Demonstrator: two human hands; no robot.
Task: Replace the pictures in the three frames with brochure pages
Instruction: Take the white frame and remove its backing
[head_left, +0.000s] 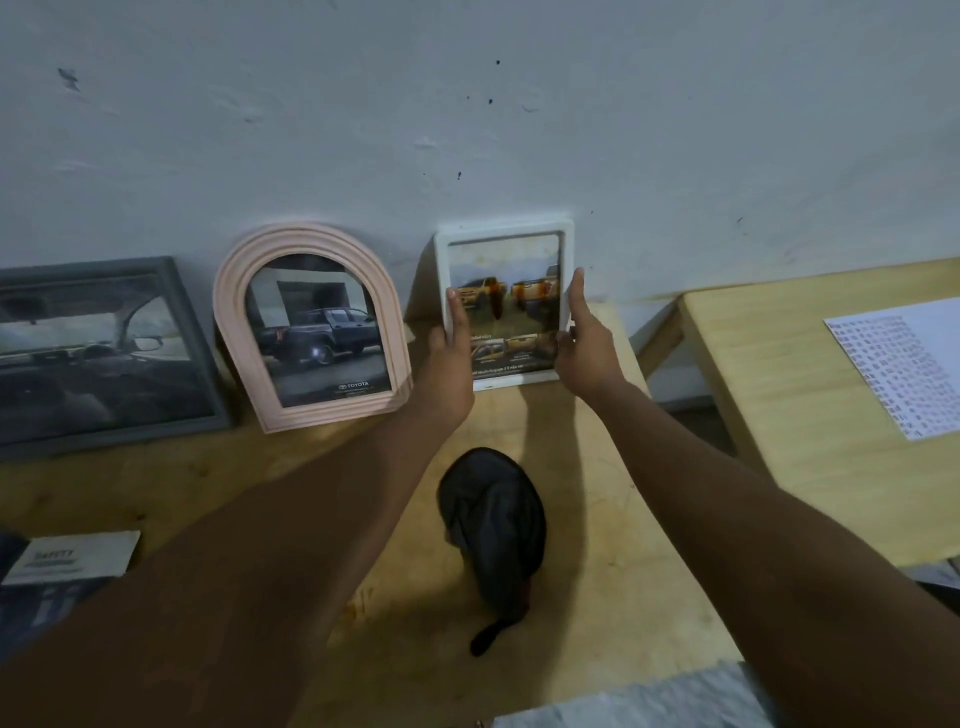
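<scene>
Brochure: lies flat at the near left of the worktop, partly cut off by the picture's edge.
Black pouch: lies on the worktop between the two forearms, with its long axis running near to far and a strap end toward the viewer.
Left hand: the grip is narrow and pinches the left edge of the white frame. One digit points up along the front rim; the other fingers are hidden.
Right hand: the grip is narrow and pinches the right edge of the same frame. One digit points up along the rim; the others are hidden behind.
White frame: stands upright at the far edge of the worktop, long axis vertical, face toward the viewer. It holds a page showing yellow pickups. I cannot tell whether its back touches the wall.
Pink arched frame: stands just left of the white frame, arch up, leaning on the wall, and shows a dark pickup.
Grey frame: stands furthest left, long axis horizontal, leaning on the wall.
Printed sheet: lies flat on a second worktop to the right, across a gap.
</scene>
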